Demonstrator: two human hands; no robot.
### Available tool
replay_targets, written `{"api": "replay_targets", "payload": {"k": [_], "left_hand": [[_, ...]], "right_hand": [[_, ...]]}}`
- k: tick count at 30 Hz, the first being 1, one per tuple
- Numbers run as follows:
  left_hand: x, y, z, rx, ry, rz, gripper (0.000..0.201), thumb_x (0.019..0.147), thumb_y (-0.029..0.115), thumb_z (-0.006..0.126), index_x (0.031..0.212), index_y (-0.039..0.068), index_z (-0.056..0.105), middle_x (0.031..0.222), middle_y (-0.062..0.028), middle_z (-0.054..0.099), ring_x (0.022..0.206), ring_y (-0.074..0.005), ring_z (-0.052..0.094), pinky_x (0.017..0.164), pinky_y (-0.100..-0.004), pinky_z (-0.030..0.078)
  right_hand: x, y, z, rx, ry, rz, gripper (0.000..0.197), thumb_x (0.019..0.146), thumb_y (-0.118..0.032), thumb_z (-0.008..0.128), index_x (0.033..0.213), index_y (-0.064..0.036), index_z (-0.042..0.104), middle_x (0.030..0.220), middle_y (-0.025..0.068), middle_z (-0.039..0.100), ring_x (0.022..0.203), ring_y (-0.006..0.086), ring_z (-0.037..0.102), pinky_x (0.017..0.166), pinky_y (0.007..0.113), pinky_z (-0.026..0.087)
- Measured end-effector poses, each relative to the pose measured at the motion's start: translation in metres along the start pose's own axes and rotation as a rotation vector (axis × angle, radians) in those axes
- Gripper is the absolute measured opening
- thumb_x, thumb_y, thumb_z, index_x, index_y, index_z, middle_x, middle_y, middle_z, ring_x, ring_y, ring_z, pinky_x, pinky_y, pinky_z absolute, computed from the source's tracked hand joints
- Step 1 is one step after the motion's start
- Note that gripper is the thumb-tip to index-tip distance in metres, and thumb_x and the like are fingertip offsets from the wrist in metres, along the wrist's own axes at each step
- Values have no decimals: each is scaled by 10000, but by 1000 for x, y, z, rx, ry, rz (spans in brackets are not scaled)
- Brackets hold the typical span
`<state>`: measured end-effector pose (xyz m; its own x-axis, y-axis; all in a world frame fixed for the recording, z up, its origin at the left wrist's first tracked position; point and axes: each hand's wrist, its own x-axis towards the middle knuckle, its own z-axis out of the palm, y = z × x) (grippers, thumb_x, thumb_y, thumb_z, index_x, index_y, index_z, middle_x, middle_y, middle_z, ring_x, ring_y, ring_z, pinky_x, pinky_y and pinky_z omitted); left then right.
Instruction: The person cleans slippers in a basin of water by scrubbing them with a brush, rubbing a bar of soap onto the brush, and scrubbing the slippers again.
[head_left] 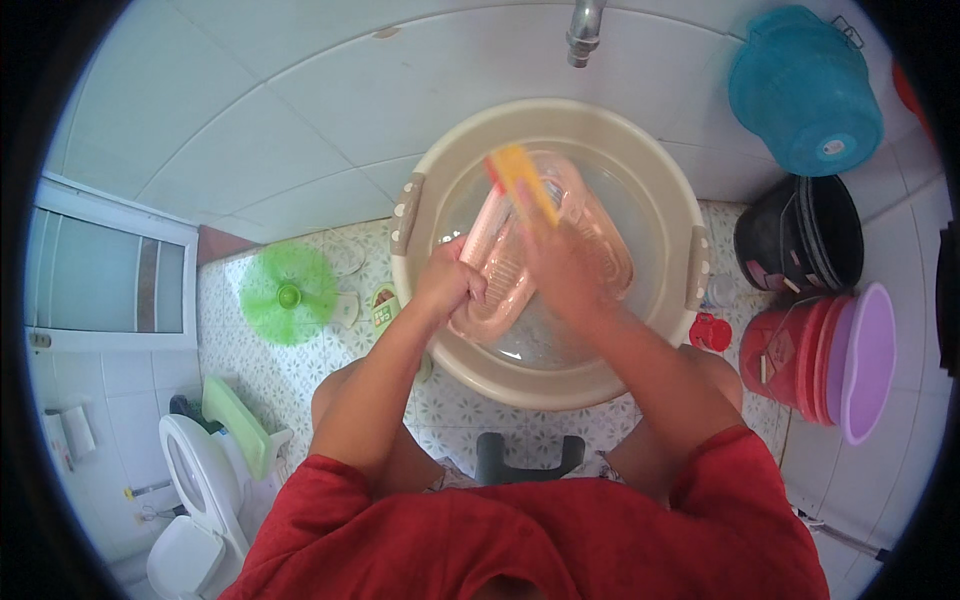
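In a wide beige basin (440, 350) a pink ribbed plastic tray (603, 255) lies slanted, partly over cloudy water. My left hand (447, 283) is closed around its near left edge and holds it. My right hand (560, 262) is above the tray's middle, closed on a yellow scrub brush (522, 180) with a red edge. The brush and right hand are smeared by motion, so the bristles do not show clearly. My right arm hides part of the tray's right side.
A metal tap (583, 45) hangs above the basin. At right stand a teal bucket (805, 95), a black bucket (790, 240) and stacked red and purple tubs (868, 365). A green fan-shaped disc (288, 293), a toilet (198, 470) and a grey stool (530, 460) are nearby.
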<state>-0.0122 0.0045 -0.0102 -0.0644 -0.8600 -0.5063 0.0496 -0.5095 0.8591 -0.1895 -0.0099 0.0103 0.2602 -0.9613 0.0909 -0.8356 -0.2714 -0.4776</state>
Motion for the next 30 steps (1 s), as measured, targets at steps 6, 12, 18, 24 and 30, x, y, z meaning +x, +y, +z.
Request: {"api": "replay_targets", "payload": {"k": [6, 12, 18, 24, 30], "left_hand": [[-2, -5, 10, 95, -32, 47, 616, 519, -164, 541, 1116, -15, 586, 821, -64, 602, 647, -148, 583, 475, -261, 454], [4, -4, -3, -126, 41, -14, 615, 519, -159, 534, 1113, -11, 588, 832, -69, 610, 652, -151, 587, 480, -258, 462], [-10, 7, 12, -32, -19, 29, 607, 496, -159, 541, 1085, -22, 594, 875, -74, 627, 696, -174, 598, 530, -271, 485], [-6, 4, 13, 21, -21, 96, 599, 495, -158, 541, 1077, -29, 593, 857, -71, 617, 672, -164, 582, 525, -270, 479], [3, 0, -4, -146, 92, 41, 573, 518, -161, 534, 1073, -33, 588, 800, -78, 598, 590, -147, 560, 468, -264, 453]], "right_hand": [[15, 23, -10, 116, 69, 131, 549, 931, -273, 474, 1450, -194, 315, 790, 209, 646, 706, 375, 646, 630, 494, 506], [-28, -22, 10, 99, -121, -109, 571, 943, -264, 448, 1475, -201, 251, 807, 240, 612, 700, 406, 620, 644, 501, 500], [22, 19, -17, 47, 23, 189, 538, 942, -310, 466, 1441, -175, 317, 849, 251, 642, 744, 404, 647, 659, 509, 513], [14, 22, -10, 100, 84, 160, 538, 942, -279, 460, 1447, -177, 302, 796, 245, 636, 708, 406, 637, 661, 497, 509], [-20, -17, 5, 157, -61, -51, 550, 949, -289, 467, 1465, -220, 293, 842, 241, 612, 752, 403, 617, 710, 492, 484]]}}
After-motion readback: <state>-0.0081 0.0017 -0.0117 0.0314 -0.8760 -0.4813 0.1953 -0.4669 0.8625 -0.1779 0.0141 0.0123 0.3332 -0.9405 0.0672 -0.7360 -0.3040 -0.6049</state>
